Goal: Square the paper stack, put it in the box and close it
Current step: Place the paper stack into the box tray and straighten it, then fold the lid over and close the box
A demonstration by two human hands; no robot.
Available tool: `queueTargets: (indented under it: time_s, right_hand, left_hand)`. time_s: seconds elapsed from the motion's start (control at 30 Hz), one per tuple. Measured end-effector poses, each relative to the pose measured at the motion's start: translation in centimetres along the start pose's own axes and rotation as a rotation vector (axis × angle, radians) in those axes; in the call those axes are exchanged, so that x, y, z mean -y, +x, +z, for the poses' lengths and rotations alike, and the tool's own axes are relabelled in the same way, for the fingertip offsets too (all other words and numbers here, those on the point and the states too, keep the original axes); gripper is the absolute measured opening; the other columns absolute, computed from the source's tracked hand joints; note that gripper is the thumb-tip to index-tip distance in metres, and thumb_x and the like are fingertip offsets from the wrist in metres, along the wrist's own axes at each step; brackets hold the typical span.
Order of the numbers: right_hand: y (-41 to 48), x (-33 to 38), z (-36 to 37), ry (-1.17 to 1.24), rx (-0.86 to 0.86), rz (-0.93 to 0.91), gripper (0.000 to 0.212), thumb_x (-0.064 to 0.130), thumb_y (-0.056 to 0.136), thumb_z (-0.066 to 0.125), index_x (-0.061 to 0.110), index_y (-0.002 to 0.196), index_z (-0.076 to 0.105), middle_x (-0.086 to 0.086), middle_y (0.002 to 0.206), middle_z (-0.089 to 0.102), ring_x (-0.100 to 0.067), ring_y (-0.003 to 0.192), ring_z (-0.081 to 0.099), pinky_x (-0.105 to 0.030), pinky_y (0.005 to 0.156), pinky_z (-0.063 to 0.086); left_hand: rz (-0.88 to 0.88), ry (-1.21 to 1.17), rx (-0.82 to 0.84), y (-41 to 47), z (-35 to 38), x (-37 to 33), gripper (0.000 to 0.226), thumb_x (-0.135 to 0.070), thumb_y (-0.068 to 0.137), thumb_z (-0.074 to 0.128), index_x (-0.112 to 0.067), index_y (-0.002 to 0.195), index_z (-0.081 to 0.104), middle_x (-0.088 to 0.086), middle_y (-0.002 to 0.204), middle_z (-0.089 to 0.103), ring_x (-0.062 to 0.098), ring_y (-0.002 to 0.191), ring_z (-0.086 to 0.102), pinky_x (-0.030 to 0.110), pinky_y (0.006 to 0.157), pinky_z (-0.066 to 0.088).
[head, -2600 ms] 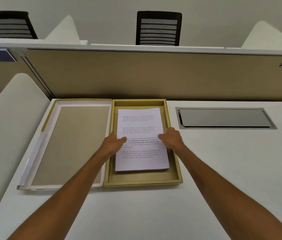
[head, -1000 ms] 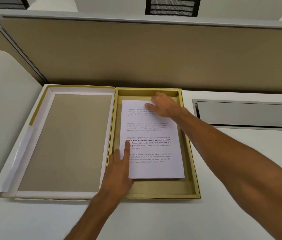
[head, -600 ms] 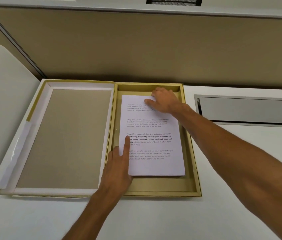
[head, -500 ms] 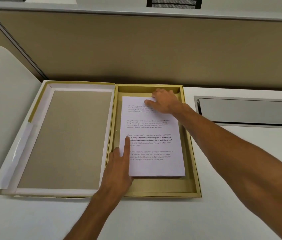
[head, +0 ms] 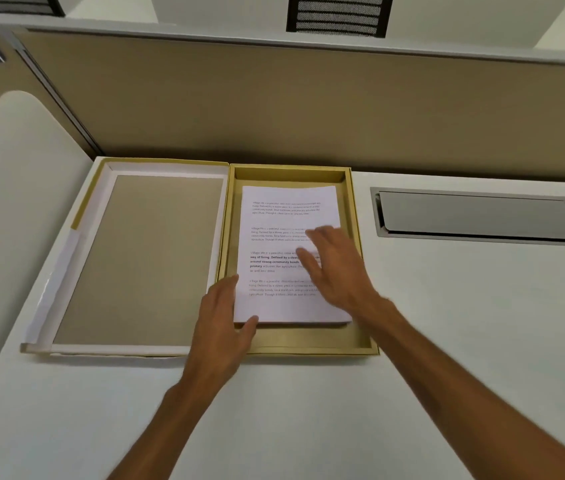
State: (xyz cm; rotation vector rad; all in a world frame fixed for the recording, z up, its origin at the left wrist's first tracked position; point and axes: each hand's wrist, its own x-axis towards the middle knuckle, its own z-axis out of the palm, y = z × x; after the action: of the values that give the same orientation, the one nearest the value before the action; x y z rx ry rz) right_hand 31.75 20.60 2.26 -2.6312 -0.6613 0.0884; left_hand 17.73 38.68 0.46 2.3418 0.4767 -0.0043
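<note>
A white printed paper stack point(head: 274, 230) lies flat inside the gold box tray point(head: 312, 342), with a gap of bare tray at the near end. The hinged lid point(head: 156, 258) lies open flat to the left, its tan lining up. My left hand point(head: 224, 323) rests at the stack's near left corner, fingers along the left edge and thumb at the near edge. My right hand point(head: 334, 268) hovers, blurred, over the stack's right half with fingers spread; I cannot tell whether it touches the paper.
A grey metal cable hatch point(head: 478, 216) is set into the white desk right of the box. A beige partition point(head: 309, 109) runs along the back, and a rounded white divider point(head: 7, 209) stands at the left. Black chairs show behind the partition.
My right hand has drawn back from the stack's far right corner to its middle. My left hand has slid off the top sheet to the near left corner.
</note>
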Motion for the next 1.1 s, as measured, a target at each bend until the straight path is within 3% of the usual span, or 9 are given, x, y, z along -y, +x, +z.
queueTargets:
  time_s: [0.23, 0.37, 0.47, 0.53, 0.63, 0.7, 0.93, 1.0, 1.1]
  right_hand:
    - [-12.2, 4.4, 3.5, -0.058, -0.049, 0.023, 0.044, 0.033, 0.096, 0.057, 0.007, 0.132, 0.059, -0.012, 0.131, 0.062, -0.029, 0.120, 0.057, -0.042, 0.101, 0.047]
    - [-15.8, 6.3, 4.7, -0.102, -0.063, 0.008, 0.044, 0.031, 0.092, 0.063, 0.008, 0.129, 0.063, -0.011, 0.127, 0.066, -0.029, 0.118, 0.062, -0.042, 0.102, 0.047]
    - [-17.2, 7.2, 5.5, -0.165, -0.036, 0.017, 0.045, 0.033, 0.087, 0.071, 0.007, 0.123, 0.068, -0.012, 0.121, 0.070, -0.029, 0.113, 0.066, -0.042, 0.098, 0.050]
    - [-17.7, 7.6, 5.8, -0.220, -0.020, 0.019, 0.041, 0.033, 0.093, 0.060, 0.006, 0.123, 0.069, -0.014, 0.122, 0.070, -0.031, 0.115, 0.066, -0.045, 0.100, 0.048]
    - [-18.1, 8.3, 5.7, -0.234, 0.070, 0.080, 0.068, 0.037, 0.105, 0.011, 0.004, 0.127, 0.066, -0.016, 0.128, 0.067, -0.032, 0.122, 0.061, -0.048, 0.103, 0.047]
    - [-18.3, 8.5, 5.9, -0.241, 0.087, 0.086, 0.078, 0.037, 0.103, -0.001, 0.003, 0.131, 0.063, -0.018, 0.132, 0.064, -0.033, 0.126, 0.058, -0.050, 0.104, 0.046]
    - [-18.6, 8.6, 6.6, -0.245, 0.092, 0.123, 0.070, 0.033, 0.104, 0.005, 0.000, 0.132, 0.061, -0.020, 0.134, 0.062, -0.035, 0.129, 0.055, -0.052, 0.105, 0.046]
    - [-18.6, 8.6, 6.6, -0.225, 0.085, 0.130, 0.066, 0.034, 0.104, 0.012, 0.001, 0.132, 0.061, -0.019, 0.133, 0.063, -0.034, 0.128, 0.056, -0.052, 0.105, 0.046]
    - [-18.6, 8.7, 6.4, -0.201, 0.078, 0.133, 0.073, 0.034, 0.104, 0.003, 0.002, 0.130, 0.063, -0.017, 0.132, 0.064, -0.033, 0.127, 0.057, -0.050, 0.106, 0.045]
  left_hand:
    - [-0.124, -0.320, -0.359, -6.1, -0.9, 1.1, 0.031, -0.008, 0.087, 0.070, -0.024, 0.114, 0.064, -0.006, 0.112, 0.062, 0.013, 0.093, 0.064, 0.016, 0.075, 0.054]
    - [-0.572, -0.616, -0.503, -7.6, -1.0, 3.1, 0.015, -0.016, 0.086, 0.072, -0.024, 0.095, 0.063, 0.004, 0.095, 0.070, 0.018, 0.078, 0.068, 0.032, 0.067, 0.056]
    - [-0.934, -0.873, -0.505, -7.2, -1.3, 4.9, 0.032, -0.017, 0.082, 0.077, -0.008, 0.108, 0.061, 0.014, 0.097, 0.070, 0.021, 0.071, 0.068, 0.030, 0.064, 0.052]
    - [-1.056, -1.008, -0.485, -6.4, -1.6, 5.7, 0.042, -0.017, 0.079, 0.080, 0.001, 0.113, 0.062, 0.018, 0.100, 0.070, 0.022, 0.071, 0.068, 0.034, 0.072, 0.057]
    - [-1.066, -1.099, -0.506, -5.1, -2.1, 6.2, 0.040, -0.018, 0.080, 0.080, 0.006, 0.109, 0.066, 0.021, 0.103, 0.072, 0.025, 0.076, 0.071, 0.038, 0.082, 0.060]
    - [-1.046, -1.111, -0.500, -4.4, -2.5, 6.2, 0.037, -0.015, 0.080, 0.080, 0.005, 0.108, 0.065, 0.023, 0.104, 0.072, 0.030, 0.082, 0.073, 0.041, 0.083, 0.060]
    - [-0.968, -1.217, -0.425, -3.8, -3.8, 6.1, 0.031, -0.001, 0.080, 0.073, 0.003, 0.109, 0.062, 0.022, 0.109, 0.068, 0.029, 0.091, 0.069, 0.035, 0.079, 0.058]
    - [-0.911, -1.242, -0.432, -4.3, -3.8, 6.2, 0.041, 0.003, 0.080, 0.071, 0.001, 0.119, 0.059, 0.019, 0.115, 0.065, 0.028, 0.094, 0.066, 0.038, 0.085, 0.057]
    - [-0.804, -1.237, -0.465, -5.1, -3.6, 6.6, 0.047, 0.011, 0.079, 0.069, -0.008, 0.118, 0.052, 0.018, 0.117, 0.060, 0.030, 0.098, 0.063, 0.047, 0.095, 0.054]
